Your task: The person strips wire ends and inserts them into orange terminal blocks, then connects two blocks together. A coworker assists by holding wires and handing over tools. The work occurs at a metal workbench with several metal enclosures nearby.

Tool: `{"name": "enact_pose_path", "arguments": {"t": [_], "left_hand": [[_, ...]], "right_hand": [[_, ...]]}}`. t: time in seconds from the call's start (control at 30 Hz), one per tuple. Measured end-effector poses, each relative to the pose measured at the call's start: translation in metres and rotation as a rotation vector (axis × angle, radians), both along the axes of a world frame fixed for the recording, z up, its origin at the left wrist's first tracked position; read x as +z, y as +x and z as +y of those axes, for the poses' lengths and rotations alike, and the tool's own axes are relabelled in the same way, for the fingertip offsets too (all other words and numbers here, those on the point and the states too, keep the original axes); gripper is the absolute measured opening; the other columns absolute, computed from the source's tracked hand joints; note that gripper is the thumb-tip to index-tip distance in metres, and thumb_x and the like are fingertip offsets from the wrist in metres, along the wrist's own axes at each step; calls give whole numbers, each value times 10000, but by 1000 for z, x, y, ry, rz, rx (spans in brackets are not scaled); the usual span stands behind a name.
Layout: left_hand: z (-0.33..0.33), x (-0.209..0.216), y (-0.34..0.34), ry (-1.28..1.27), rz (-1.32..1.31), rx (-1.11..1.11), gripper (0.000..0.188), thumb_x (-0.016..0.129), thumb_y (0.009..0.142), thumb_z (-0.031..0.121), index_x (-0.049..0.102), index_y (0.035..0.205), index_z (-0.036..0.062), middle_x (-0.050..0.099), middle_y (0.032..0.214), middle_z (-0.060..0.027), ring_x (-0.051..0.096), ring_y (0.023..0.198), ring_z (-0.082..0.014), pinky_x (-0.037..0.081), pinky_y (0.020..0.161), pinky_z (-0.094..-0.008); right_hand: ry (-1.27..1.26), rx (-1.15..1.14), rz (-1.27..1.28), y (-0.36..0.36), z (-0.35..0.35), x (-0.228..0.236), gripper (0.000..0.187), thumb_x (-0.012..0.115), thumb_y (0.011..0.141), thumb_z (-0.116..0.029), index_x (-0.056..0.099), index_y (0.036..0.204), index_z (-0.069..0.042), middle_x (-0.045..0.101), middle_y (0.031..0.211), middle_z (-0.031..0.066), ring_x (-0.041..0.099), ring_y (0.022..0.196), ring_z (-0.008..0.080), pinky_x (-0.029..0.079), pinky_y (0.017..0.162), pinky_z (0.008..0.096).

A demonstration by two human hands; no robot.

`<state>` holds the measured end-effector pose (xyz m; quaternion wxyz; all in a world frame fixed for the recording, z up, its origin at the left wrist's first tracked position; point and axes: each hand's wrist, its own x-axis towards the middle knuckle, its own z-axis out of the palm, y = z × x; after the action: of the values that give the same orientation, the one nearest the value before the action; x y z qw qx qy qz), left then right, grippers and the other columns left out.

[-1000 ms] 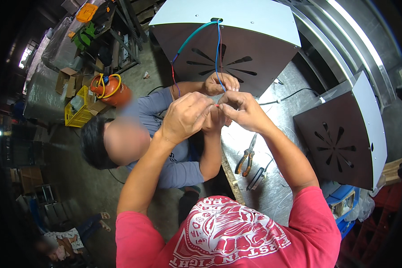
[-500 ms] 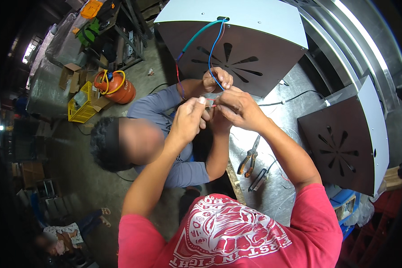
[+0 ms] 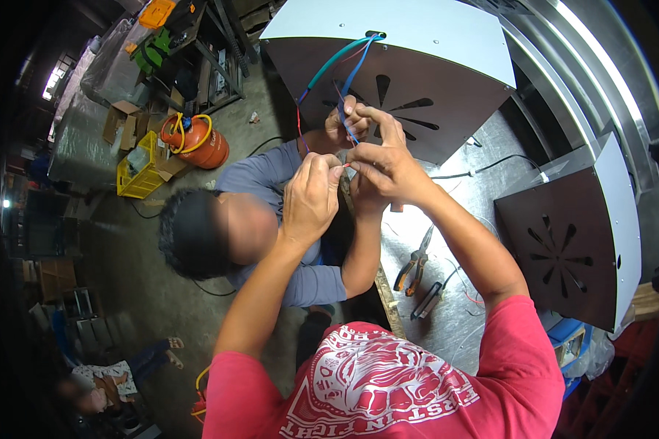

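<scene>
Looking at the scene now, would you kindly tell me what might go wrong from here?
The thin red wire pinched in the left hand might slip free. The co-worker's upper hand is close to the right hand, so one could jostle the other. The pliers lie near the edge of the table; a knock might send them off.

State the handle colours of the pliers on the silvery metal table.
The pliers' handles are black and orange, best in head view.
</scene>
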<state>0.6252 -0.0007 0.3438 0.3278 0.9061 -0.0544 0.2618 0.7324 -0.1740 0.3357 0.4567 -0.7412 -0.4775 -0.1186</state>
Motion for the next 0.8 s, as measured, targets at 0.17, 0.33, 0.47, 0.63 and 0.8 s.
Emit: {"name": "enact_pose_path", "arguments": {"t": [0.17, 0.33, 0.47, 0.63, 0.8], "left_hand": [[-7, -13, -4, -1587, 696, -134, 188, 502, 1093, 253, 557, 1006, 97, 556, 815, -15, 568, 689, -137, 441, 576, -258], [-3, -13, -9, -1624, 793, -215, 230, 509, 1093, 307, 583, 1090, 90, 574, 867, -2, 521, 639, -95, 446, 554, -245], [-16, -9, -22, -303, 144, 69, 385, 689, 975, 136, 575, 1323, 16, 673, 1035, -111, 673, 832, -197, 551, 694, -309], [-6, -1, -4, 185, -251, -113, 235, 759, 853, 34, 676, 1072, 10, 671, 1022, -141, 684, 840, -336, 570, 732, -403], [-8, 2, -2, 96, -191, -142, 122, 719, 922, 90, 682, 993, -2, 689, 877, -116, 698, 780, -261, 561, 677, -377]], "right_hand": [[1, -127, -192, -12, -1, -12, 128, 762, 776, -137, 752, 902, -151, 412, 1501, 176, 383, 1389, 444, 294, 1126, 548], [7, -158, -129, -18, -5, -18, 164, 775, 766, -116, 754, 924, -157, 426, 1463, 169, 395, 1365, 407, 303, 1104, 535], [19, -121, -4, -20, -11, -15, 125, 770, 861, -167, 755, 986, -167, 419, 1458, 180, 395, 1355, 396, 304, 1101, 518], [-9, -93, 120, -23, -18, -9, 128, 765, 858, -153, 756, 984, -174, 383, 1511, 184, 342, 1393, 404, 281, 1139, 531], [-16, -63, 116, -24, -22, -9, 146, 759, 858, -134, 754, 1001, -162, 360, 1532, 211, 317, 1414, 416, 276, 1155, 530]]}}
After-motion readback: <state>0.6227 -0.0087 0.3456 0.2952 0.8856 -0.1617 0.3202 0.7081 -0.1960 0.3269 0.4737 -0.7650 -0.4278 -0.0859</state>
